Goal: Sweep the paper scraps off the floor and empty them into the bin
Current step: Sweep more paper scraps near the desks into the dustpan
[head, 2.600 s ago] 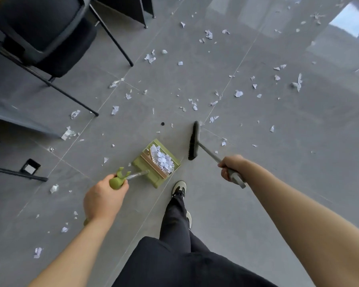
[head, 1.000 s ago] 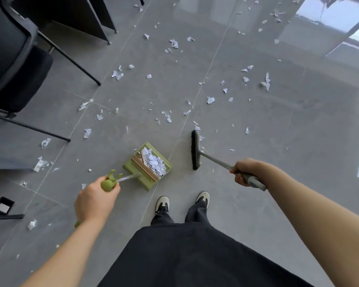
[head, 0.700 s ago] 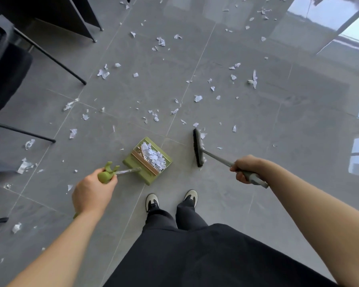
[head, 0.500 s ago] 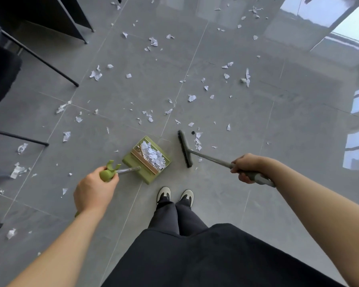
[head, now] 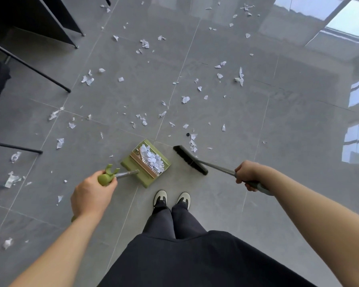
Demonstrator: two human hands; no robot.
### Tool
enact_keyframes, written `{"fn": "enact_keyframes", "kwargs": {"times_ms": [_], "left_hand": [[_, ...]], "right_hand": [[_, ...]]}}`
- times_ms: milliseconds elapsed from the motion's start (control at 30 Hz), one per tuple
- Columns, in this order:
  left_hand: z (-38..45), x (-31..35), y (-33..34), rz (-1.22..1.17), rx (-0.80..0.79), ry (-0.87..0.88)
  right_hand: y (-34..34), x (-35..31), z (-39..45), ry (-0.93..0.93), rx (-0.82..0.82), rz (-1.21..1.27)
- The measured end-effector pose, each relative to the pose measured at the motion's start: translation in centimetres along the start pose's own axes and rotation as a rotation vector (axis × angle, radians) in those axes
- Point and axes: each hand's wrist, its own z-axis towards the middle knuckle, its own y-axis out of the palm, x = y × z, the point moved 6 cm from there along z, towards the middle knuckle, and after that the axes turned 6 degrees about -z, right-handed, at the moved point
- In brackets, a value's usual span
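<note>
A green dustpan (head: 133,164) stands on the grey floor just ahead of my feet, with a heap of white paper scraps (head: 152,158) inside. My left hand (head: 91,195) grips the green end of its long handle. My right hand (head: 247,175) grips the grey handle of a broom whose black brush head (head: 190,160) rests on the floor just right of the dustpan. A small cluster of scraps (head: 193,142) lies just beyond the brush. Many more white scraps (head: 184,99) are scattered over the tiles ahead. No bin is in view.
Black chair legs (head: 35,69) and a dark desk panel (head: 39,19) stand at the upper left. My two shoes (head: 171,198) are side by side behind the dustpan. A small black dot (head: 187,134) lies on the floor. Bright window reflections (head: 356,139) cover the right.
I have stepped forward and my feet have come together. The brush head has swung from lying straight to slanting, closer to the dustpan. Both hands keep their holds.
</note>
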Motion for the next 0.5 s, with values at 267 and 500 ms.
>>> {"fn": "enact_keyframes", "kwargs": {"times_ms": [267,500], "left_hand": [[-0.1,1.4,0.3,0.024,0.010,-0.002],[0.3,2.3,0.2,0.020,0.013,-0.009]], "right_hand": [[-2.3,-2.3,1.2,-0.041,0.166,-0.096],[-3.2,-3.1,0.8,-0.131,0.219,-0.130]]}}
